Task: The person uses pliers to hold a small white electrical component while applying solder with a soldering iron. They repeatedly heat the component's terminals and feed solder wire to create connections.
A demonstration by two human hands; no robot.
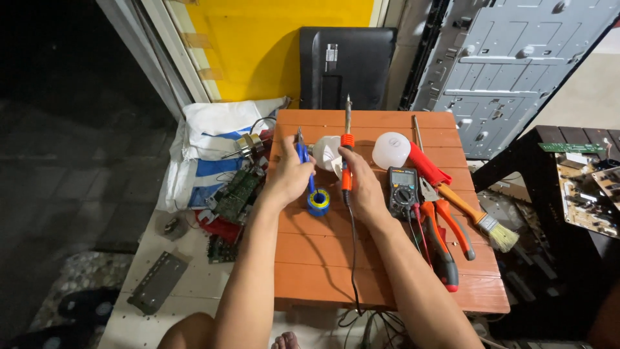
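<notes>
Nearest: two bare forearms reaching forward over an orange slatted worktop (pixel 323 258); a black cord (pixel 352 258) trails back along it toward the person.

Left hand (pixel 290 178): fingers clamped on a blue-handled tool (pixel 302 152), tip pointing up; its exact kind cannot be told. Just below this hand, a blue and yellow solder spool (pixel 318 202) stands on the worktop.

Right hand (pixel 363 187): fingers clamped on an orange-handled soldering iron (pixel 347 161), held upright, metal tip pointing away. Between the two hands, against the fingers, a white bulb housing (pixel 326 154).

Right of the hands, on the worktop: a black multimeter (pixel 402 190); orange-handled pliers (pixel 445 220); a red and black screwdriver (pixel 442 258); a paintbrush (pixel 481 220) with pale bristles; a white dome cover (pixel 391 150).

Left of the worktop, on the floor: green circuit boards (pixel 234 194), a grey metal plate (pixel 157 281), a white and blue sack (pixel 206 145).

Farthest: a black panel (pixel 345 64) leaning on a yellow wall (pixel 271 45); a grey metal back panel (pixel 510 64) tilted at the right.
</notes>
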